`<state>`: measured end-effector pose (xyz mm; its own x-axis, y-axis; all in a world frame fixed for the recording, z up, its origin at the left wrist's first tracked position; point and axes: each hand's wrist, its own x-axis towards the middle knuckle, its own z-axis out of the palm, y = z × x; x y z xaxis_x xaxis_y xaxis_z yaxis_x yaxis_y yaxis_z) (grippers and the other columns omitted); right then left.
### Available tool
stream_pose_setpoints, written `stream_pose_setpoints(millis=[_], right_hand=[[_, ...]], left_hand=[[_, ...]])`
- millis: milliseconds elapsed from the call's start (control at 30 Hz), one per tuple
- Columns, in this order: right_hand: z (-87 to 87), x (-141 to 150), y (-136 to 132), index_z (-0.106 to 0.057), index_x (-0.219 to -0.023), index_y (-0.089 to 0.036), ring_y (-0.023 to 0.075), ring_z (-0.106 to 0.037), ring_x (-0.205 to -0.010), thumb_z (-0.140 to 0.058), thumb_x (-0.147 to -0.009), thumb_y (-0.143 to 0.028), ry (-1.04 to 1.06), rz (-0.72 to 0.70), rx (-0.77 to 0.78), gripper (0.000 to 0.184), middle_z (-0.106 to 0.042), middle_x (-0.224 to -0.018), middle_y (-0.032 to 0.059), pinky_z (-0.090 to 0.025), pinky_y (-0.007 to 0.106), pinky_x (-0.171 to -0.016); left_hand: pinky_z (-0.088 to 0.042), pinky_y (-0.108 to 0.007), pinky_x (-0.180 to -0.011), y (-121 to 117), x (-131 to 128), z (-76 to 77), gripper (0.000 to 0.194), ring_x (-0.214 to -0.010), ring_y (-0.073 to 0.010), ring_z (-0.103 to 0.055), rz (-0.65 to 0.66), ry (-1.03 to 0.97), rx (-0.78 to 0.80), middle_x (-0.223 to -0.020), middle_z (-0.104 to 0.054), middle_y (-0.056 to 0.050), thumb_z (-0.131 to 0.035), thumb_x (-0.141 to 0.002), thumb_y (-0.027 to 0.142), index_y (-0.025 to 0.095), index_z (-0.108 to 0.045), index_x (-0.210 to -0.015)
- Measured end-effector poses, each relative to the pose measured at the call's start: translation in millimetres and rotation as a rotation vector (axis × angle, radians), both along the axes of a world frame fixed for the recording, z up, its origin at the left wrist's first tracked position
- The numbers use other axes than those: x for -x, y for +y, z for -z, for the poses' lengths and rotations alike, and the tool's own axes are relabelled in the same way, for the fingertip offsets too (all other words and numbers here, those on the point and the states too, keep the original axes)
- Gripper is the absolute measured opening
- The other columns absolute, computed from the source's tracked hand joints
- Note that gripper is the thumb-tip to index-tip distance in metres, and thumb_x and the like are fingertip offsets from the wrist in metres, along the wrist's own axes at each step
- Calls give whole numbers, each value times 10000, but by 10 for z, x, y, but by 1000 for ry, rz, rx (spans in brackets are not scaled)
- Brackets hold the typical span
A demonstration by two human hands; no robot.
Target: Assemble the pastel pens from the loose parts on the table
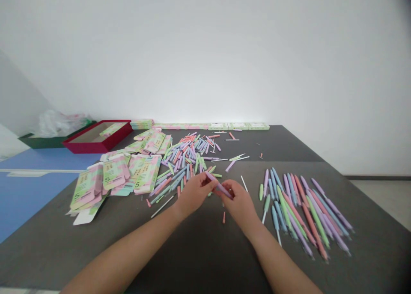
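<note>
**Dark table (180, 259) under a plain white wall (205, 54), one purple piece (221, 187) held above it**

Across the far side we see a heap of loose coloured parts (192, 152), with printed cartons (118, 172) spread to its left and a red tray (86, 147) beyond them. To our right lies a loose batch of long pens (308, 212), slanting toward us.

The purple piece is in front of us, between heap and batch. Our left hand (194, 193) has thumb and fingers closed around its upper end; our right hand (237, 202) pinches it near the lower end. Whether it is one part or two joined, we cannot tell, since fingers cover much of it. Below it, a small pink part (224, 217) lies on the tabletop.

We judge the step in hand to be two-handed work on this single piece, perhaps fitting or adjusting it. The next move, as we read it, calls for both pinches staying firm and in line, so that neither end twists out of the fingers.
</note>
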<state>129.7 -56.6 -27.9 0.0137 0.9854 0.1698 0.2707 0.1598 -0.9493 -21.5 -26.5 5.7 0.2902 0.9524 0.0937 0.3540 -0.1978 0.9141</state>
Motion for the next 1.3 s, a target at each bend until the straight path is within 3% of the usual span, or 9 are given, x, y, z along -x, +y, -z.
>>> stream_pose_setpoints(millis=[67,233,400,567,733,900,1100,1233,1300], right_hand=[[-11,-22,-12,-617,-757,-196,112,-457,-537,-563,-764,-430,-29,-51,13,240,-541,-650,-9,-331,227,-492],[8,-17,-46,-565,-851,-186,68,-290,-324,-384,-843,-529,359,-368,378,388,-416,-492,-75,-250,211,-349],[56,5,-9,-592,-844,-193,82,-438,-473,-643,-690,-406,105,-75,141,267,-524,-620,-42,-310,194,-420],[54,-19,-30,-595,-809,-172,64,-258,-337,-392,-847,-510,315,-369,360,395,-392,-464,-72,-211,203,-345],[64,-3,-15,-596,-816,-216,71,-382,-425,-633,-712,-379,74,-133,168,197,-508,-594,-46,-265,187,-384],[62,12,-47,-554,-802,-204,61,-281,-332,-370,-862,-506,292,-439,375,359,-398,-471,-79,-271,195,-353],[111,42,-18,-577,-825,-200,63,-383,-386,-630,-707,-467,203,-260,277,296,-473,-553,-69,-293,180,-340],[54,38,-62,-572,-784,-158,34,-231,-303,-457,-822,-513,465,-509,498,375,-380,-444,-89,-197,177,-311],[25,48,-80,-571,-794,-153,34,-284,-312,-470,-818,-508,481,-501,504,371,-430,-471,-74,-216,172,-317]], left_hand=[[-392,-242,-656,-10,-6,29,196,-682,-136,-536,28,-85,40,-697,-599,-1,-533,-799,331,149,-599,-771],[-396,-247,-679,-26,28,34,211,-668,-131,-524,177,-224,107,-668,-582,-1,-536,-798,336,141,-591,-740],[-374,-240,-623,-22,40,104,189,-637,-132,-513,-42,-150,123,-646,-581,4,-592,-749,332,145,-617,-759],[-393,-245,-675,-29,59,136,218,-666,-129,-514,101,-333,204,-677,-589,-8,-599,-745,358,140,-611,-746],[-392,-247,-658,-42,55,173,211,-663,-139,-522,-37,-231,169,-661,-590,-8,-618,-726,348,140,-625,-755],[-399,-245,-665,-82,68,211,229,-650,-123,-508,99,-327,179,-660,-580,-6,-586,-760,364,136,-603,-749],[-401,-247,-640,-131,131,221,249,-676,-145,-524,-67,-208,168,-677,-591,-9,-597,-738,385,141,-628,-770],[-403,-247,-659,-159,153,213,243,-669,-133,-521,103,-336,193,-680,-596,-19,-595,-750,374,133,-622,-761],[-395,-245,-646,-165,158,215,240,-655,-128,-512,90,-340,192,-669,-588,-16,-598,-750,369,130,-622,-755]])
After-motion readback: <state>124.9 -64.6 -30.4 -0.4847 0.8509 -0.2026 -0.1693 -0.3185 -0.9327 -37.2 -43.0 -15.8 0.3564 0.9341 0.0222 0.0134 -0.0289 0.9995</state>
